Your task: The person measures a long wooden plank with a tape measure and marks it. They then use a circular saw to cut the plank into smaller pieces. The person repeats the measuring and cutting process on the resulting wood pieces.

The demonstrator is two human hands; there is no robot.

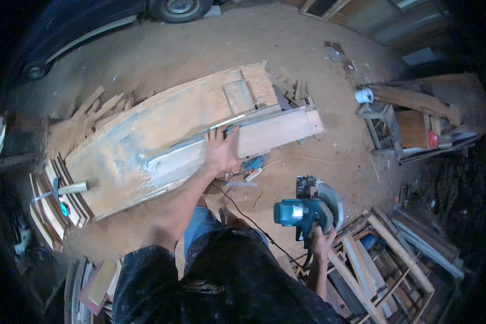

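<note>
My left hand (220,152) lies across a long pale wooden plank (281,132), its fingers curled over the far edge. The plank rests along the near right side of a worn plywood worktop (173,113), and its right end sticks out past the top. Out to my right, my right hand (322,243) is wrapped round the rear handle of a teal circular saw (302,211). The saw hangs apart from the plank, its round guard facing right. A dark power cord (248,218) runs from the saw's handle towards the worktop.
Thin curved wood strips and a clamp (65,189) sit at the worktop's left end. Blue tools (254,163) lie below the plank. A wooden frame with offcuts (380,264) stands at lower right, a cluttered wooden stand (416,127) at right. A dark vehicle (92,24) is parked beyond.
</note>
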